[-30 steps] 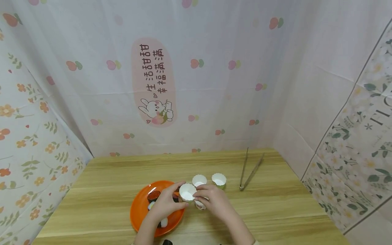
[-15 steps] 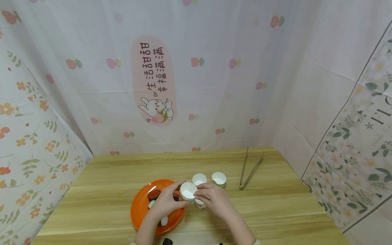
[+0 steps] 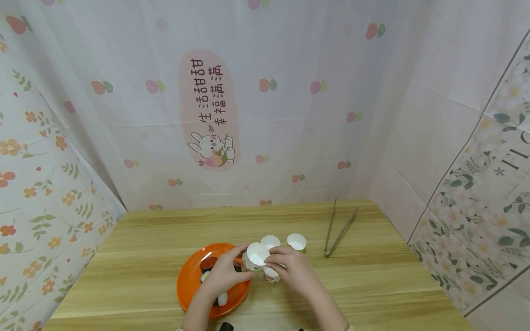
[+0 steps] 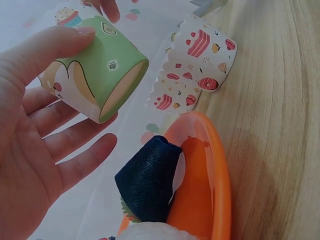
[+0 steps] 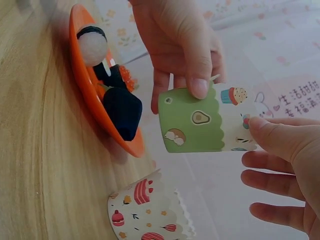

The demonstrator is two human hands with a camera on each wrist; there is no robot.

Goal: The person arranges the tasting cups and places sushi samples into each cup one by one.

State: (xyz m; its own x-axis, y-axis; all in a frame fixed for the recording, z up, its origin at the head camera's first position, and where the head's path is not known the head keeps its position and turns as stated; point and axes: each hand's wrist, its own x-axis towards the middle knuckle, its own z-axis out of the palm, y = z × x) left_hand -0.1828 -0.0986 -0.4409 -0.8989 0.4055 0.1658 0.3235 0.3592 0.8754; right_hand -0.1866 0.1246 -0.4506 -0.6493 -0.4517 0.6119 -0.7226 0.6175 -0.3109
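My left hand (image 3: 227,272) grips a green paper baking cup (image 5: 192,122) with an avocado print, thumb on one side and fingers on the other. A white paper baking cup (image 5: 235,112) with a cupcake print sits partly inside it, its scalloped rim sticking out. My right hand (image 3: 291,270) pinches the white cup near that rim, its other fingers spread. Both cups are off the table, tilted, beside the orange plate (image 3: 186,287). Under my right hand stands a red-printed paper cup (image 3: 272,276).
Two more paper cups, one behind the hands (image 3: 270,241) and one to the right (image 3: 296,242), stand on the wooden table (image 3: 372,285). Metal tongs (image 3: 338,234) lie farther right. Toy sushi (image 3: 208,263) rests on the plate. Printed curtains (image 3: 290,138) surround the table.
The held cups have risen slightly and tipped, so more of their outer side shows. Both hands keep their hold and have barely moved.
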